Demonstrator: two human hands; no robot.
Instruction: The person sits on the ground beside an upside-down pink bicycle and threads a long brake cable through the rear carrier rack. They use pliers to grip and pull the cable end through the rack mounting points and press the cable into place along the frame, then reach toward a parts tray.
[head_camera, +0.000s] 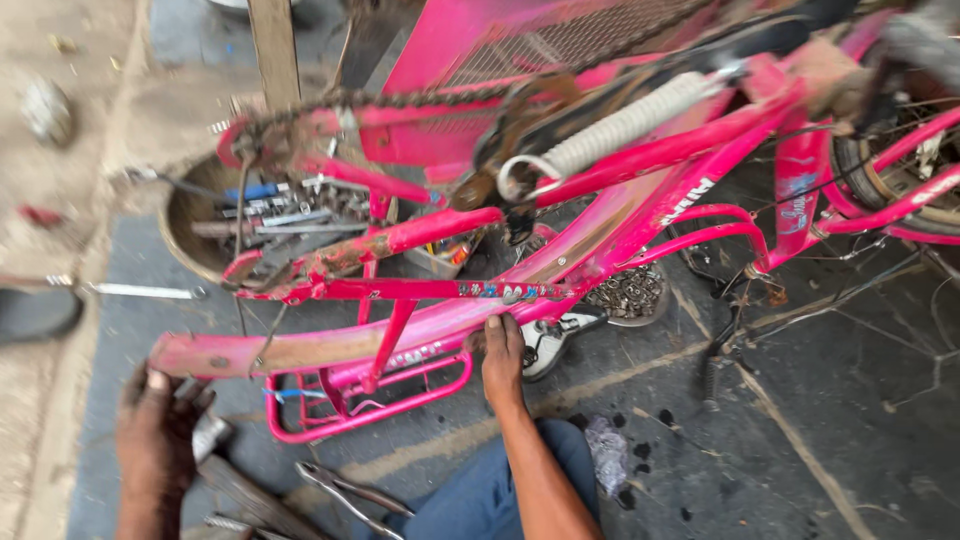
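Nearest, the left hand (155, 440) lay on the floor (820, 400) at near left, its grip closed around a hammer (225, 465) beside loose pliers (350, 492), though the fingers' exact set could not be told. The right hand (502, 358) pressed its fingers together against the pink mudguard (330, 345), apparently steadying the overturned pink bicycle (640, 170). Its paint was scuffed and rusted, with a pan of tools (200, 225) beyond, far left.
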